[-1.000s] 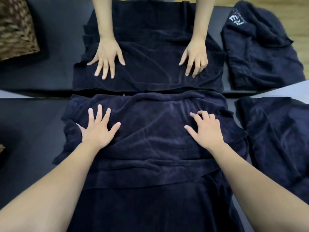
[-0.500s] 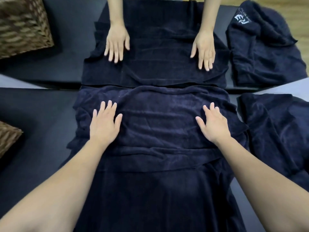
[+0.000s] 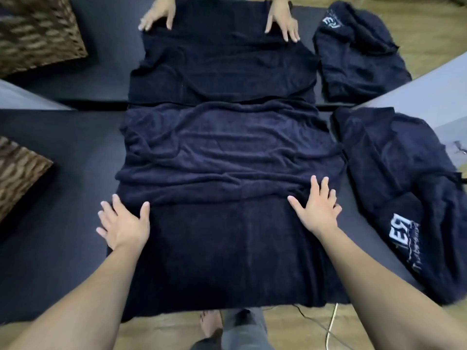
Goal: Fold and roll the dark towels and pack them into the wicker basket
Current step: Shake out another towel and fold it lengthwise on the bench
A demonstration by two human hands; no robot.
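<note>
A dark navy towel (image 3: 227, 152) lies spread lengthwise on the black table (image 3: 63, 152) in front of me, with a wrinkled folded layer across its middle. My left hand (image 3: 123, 223) rests flat with spread fingers at the towel's left edge, by the fold line. My right hand (image 3: 317, 208) presses flat on the right side of the same fold. A wicker basket (image 3: 20, 173) stands at the table's left edge.
Across from me another person's two hands (image 3: 281, 21) lie flat on a second dark towel (image 3: 222, 66). Two more dark towels with white logos lie crumpled at right (image 3: 404, 188) and far right (image 3: 353, 51). Another wicker basket (image 3: 35, 34) stands far left.
Both my hands slid back toward me along the towel, from its middle to the fold line nearer me. The other person's hands drew back to their towel's far edge.
</note>
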